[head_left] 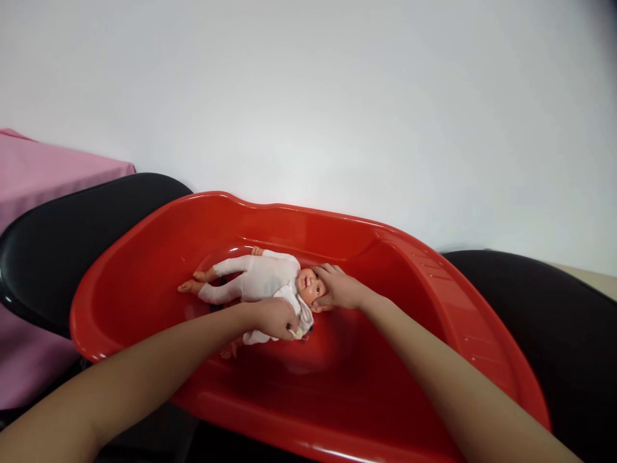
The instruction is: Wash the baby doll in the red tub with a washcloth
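Note:
A baby doll in a white long-sleeved top and leggings lies on its back in a red baby bathtub. Its bare feet point left and its head is to the right. My right hand curves over the top of the doll's head, fingers on the far side and thumb on the near side. Beside the doll's neck and near shoulder, my left hand is closed on a bunched white cloth. Whether this cloth is part of the doll's clothing, I cannot tell. The left forearm hides part of the doll's near side.
Black padded seats stand under the tub, one at the left and one at the right. Behind the left seat, a pink cloth drapes over a surface. A white wall rises directly behind the tub.

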A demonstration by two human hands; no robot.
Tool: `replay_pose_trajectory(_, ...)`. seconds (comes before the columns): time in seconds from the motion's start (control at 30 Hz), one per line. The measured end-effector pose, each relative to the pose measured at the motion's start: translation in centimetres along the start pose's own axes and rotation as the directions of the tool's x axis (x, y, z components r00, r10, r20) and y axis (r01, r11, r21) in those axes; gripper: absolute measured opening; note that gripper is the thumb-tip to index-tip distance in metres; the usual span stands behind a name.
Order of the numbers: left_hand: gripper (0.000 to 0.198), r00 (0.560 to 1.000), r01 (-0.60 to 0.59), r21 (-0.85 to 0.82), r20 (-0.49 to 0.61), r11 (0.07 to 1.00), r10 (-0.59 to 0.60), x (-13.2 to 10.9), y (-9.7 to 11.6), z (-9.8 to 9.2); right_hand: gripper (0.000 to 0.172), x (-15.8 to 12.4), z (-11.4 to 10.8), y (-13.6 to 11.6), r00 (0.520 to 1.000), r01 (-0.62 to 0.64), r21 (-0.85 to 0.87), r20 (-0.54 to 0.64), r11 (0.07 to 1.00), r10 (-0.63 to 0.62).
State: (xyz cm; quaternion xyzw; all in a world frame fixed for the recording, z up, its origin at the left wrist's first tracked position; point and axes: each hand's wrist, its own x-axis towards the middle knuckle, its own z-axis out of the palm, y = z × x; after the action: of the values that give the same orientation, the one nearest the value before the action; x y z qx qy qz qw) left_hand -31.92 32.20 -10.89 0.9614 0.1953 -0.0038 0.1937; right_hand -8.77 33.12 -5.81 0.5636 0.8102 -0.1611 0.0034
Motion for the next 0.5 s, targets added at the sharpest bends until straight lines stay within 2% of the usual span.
replay_pose_trajectory(0.07, 0.019, 0.989, 0.003, -0.054, 0.147, 0.999, 0.005, 0.1, 0.4, 0.1, 0.087, -0.1, -0.1, 0.0, 1.0, 0.012, 0.003, 0.0, 1.0, -0.012)
replay_pose_trajectory(0.13, 0.024, 0.963, 0.043, -0.031, 0.266, 0.999, -0.033, 0.2, 0.7, 0.0, 0.088, -0.1, -0.2, -0.1, 1.0, 0.015, 0.002, -0.001, 1.0, -0.015)
replay_pose_trajectory(0.23, 0.029, 0.936, 0.099, 0.029, 0.337, 0.995, -0.103, 0.1, 1.0, -0.5, 0.087, -0.1, -0.2, -0.2, 1.0, 0.0, 0.002, 0.003, 1.0, 0.0)
replay_pose_trajectory(0.3, 0.031, 0.962, 0.125, 0.015, 0.243, 0.992, -0.125, -0.1, 1.1, -1.0, 0.085, 0.0, -0.2, -0.2, 1.0, -0.013, 0.006, -0.001, 1.0, 0.013)
replay_pose_trajectory(0.37, 0.035, 0.99, 0.143, -0.005, 0.022, 0.99, -0.142, -0.3, 1.1, -1.4, 0.082, 0.0, -0.1, 0.0, 1.0, -0.019, 0.007, -0.013, 1.0, 0.019)
replay_pose_trajectory(0.43, 0.038, 0.963, 0.173, -0.022, -0.206, 0.985, -0.173, -0.2, 1.0, -1.7, 0.08, 0.1, 0.1, 0.1, 1.0, -0.007, 0.008, -0.023, 1.0, 0.007)
replay_pose_trajectory(0.5, 0.036, 0.908, 0.204, -0.064, -0.36, 0.977, -0.213, -0.1, 0.8, -1.8, 0.08, 0.1, 0.1, 0.2, 0.999, 0.012, 0.009, -0.029, 1.0, -0.012)
